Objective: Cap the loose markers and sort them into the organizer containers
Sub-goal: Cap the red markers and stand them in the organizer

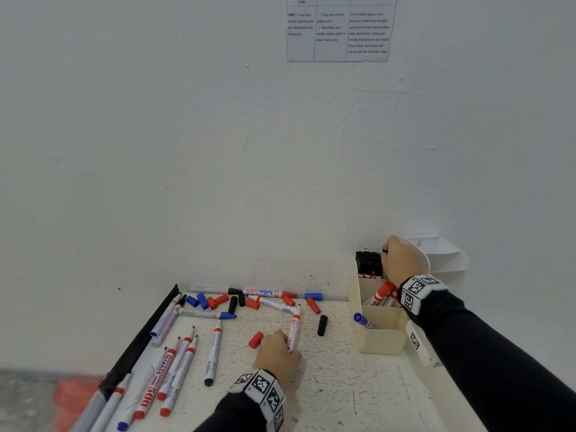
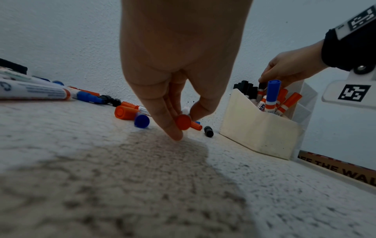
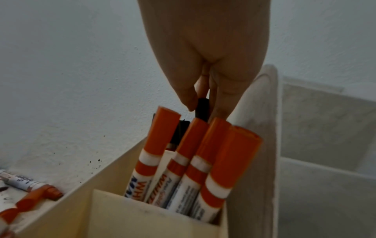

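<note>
A red whiteboard marker (image 1: 294, 325) lies on the speckled table, tip toward the wall. My left hand (image 1: 288, 346) pinches its red rear end (image 2: 183, 122) between thumb and fingers. A loose red cap (image 1: 256, 339) lies just left of that hand. The cream stepped organizer (image 1: 380, 341) stands at the right. Its back compartment holds black-capped markers (image 1: 369, 263), the middle one red-capped markers (image 3: 183, 153), and the front one a blue-capped marker (image 1: 361, 319). My right hand (image 1: 386, 252) is over the back compartment and pinches the black cap of a black marker (image 3: 202, 107).
Loose red, blue and black caps (image 1: 233, 302) lie scattered along the wall. Several uncapped markers (image 1: 184, 360) lie at the left near the black strip (image 1: 146, 335) on the table's left edge. One black cap (image 1: 322, 325) lies near the organizer. A white container (image 1: 442, 257) stands behind it.
</note>
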The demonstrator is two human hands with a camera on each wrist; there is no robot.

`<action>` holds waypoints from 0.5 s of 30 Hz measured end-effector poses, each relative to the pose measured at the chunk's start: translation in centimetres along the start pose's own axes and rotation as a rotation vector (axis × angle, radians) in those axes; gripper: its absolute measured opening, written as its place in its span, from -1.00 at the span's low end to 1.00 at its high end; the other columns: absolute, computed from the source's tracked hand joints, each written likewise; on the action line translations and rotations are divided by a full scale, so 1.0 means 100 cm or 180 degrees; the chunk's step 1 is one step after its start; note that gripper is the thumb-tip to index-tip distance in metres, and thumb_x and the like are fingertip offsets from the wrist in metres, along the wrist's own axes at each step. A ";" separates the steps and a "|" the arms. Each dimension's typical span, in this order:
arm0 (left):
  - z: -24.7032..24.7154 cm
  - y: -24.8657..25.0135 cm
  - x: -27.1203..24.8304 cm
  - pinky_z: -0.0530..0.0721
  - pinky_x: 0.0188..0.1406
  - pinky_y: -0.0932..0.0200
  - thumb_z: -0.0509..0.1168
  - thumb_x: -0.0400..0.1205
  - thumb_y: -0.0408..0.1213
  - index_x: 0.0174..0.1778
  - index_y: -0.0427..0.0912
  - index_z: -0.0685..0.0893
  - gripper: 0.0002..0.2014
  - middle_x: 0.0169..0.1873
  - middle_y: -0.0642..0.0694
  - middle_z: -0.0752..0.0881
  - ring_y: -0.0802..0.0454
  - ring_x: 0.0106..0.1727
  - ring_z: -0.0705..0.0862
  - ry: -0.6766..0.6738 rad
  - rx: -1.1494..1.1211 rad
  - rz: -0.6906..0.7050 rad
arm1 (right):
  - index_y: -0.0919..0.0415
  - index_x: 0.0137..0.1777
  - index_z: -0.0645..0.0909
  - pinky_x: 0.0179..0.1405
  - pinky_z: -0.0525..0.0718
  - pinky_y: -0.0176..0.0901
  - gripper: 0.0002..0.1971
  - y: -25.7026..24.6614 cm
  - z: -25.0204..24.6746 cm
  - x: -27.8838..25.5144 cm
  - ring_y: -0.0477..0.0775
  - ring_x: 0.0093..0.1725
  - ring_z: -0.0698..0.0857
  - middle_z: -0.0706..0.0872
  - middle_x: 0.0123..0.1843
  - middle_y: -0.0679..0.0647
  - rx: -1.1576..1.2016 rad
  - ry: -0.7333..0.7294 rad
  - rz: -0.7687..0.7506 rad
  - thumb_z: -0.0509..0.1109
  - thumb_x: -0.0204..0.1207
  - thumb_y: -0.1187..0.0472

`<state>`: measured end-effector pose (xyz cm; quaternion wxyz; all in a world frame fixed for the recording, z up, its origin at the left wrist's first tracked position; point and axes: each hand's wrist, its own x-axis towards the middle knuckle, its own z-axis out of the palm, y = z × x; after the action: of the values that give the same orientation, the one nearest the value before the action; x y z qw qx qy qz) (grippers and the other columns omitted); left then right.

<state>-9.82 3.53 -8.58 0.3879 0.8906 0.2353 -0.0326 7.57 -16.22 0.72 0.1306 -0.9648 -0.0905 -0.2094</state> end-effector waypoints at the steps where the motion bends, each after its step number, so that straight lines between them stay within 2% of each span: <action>1: 0.000 0.000 0.000 0.63 0.08 0.33 0.28 0.61 -0.26 0.31 -0.20 0.50 -0.65 0.11 -0.08 0.57 0.12 -0.02 0.58 -0.0002 0.0007 -0.0008 | 0.28 0.02 0.55 -0.21 0.54 -0.08 -0.88 0.000 0.001 0.000 0.23 -0.13 0.66 0.68 -0.07 0.20 -0.0020 -0.0032 0.0040 0.27 0.56 0.25; 4: 0.001 0.000 -0.002 0.64 0.16 0.28 0.28 0.61 -0.27 0.33 -0.20 0.49 -0.64 0.20 -0.11 0.58 0.10 0.04 0.59 -0.0017 0.0020 -0.0013 | 0.38 0.03 0.54 -0.12 0.52 -0.04 -0.79 0.004 0.002 -0.001 0.28 -0.03 0.64 0.66 0.00 0.27 0.0020 -0.0154 0.0157 0.30 0.58 0.19; 6: 0.002 0.001 -0.002 0.64 0.17 0.27 0.27 0.62 -0.26 0.34 -0.19 0.48 -0.63 0.23 -0.12 0.58 0.10 0.04 0.58 0.0000 0.0015 -0.0001 | 0.42 0.04 0.55 -0.15 0.47 -0.08 -0.80 0.007 0.004 -0.002 0.29 -0.03 0.64 0.67 -0.01 0.30 0.0001 -0.0150 0.0124 0.30 0.58 0.25; 9: 0.002 0.003 -0.001 0.64 0.18 0.25 0.28 0.61 -0.25 0.33 -0.19 0.49 -0.64 0.21 -0.11 0.57 0.11 0.01 0.56 0.0049 -0.0021 -0.0021 | 0.43 0.02 0.60 -0.14 0.53 -0.06 -0.85 0.006 0.003 -0.005 0.29 -0.05 0.66 0.70 -0.03 0.31 -0.0176 -0.0133 0.0013 0.31 0.53 0.34; 11: 0.002 0.003 0.000 0.63 0.16 0.27 0.29 0.61 -0.25 0.32 -0.18 0.49 -0.64 0.17 -0.09 0.57 0.11 0.01 0.56 0.0062 -0.0029 -0.0023 | 0.42 0.00 0.61 -0.14 0.53 -0.06 -0.85 0.005 0.004 -0.005 0.28 -0.06 0.67 0.71 -0.05 0.29 -0.0308 -0.0142 -0.0063 0.31 0.52 0.34; 15: 0.001 0.003 -0.002 0.63 0.16 0.27 0.29 0.60 -0.26 0.31 -0.19 0.49 -0.65 0.20 -0.11 0.57 0.09 0.06 0.60 0.0037 -0.0043 -0.0027 | 0.30 0.08 0.59 0.07 0.59 -0.09 -0.82 -0.001 -0.002 -0.004 0.16 0.04 0.67 0.68 0.10 0.16 -0.0739 -0.0439 -0.0031 0.27 0.54 0.26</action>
<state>-9.81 3.20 -8.38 0.3923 0.8871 0.2415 -0.0275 7.09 -16.23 0.69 0.0105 -0.9851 -0.0791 -0.1523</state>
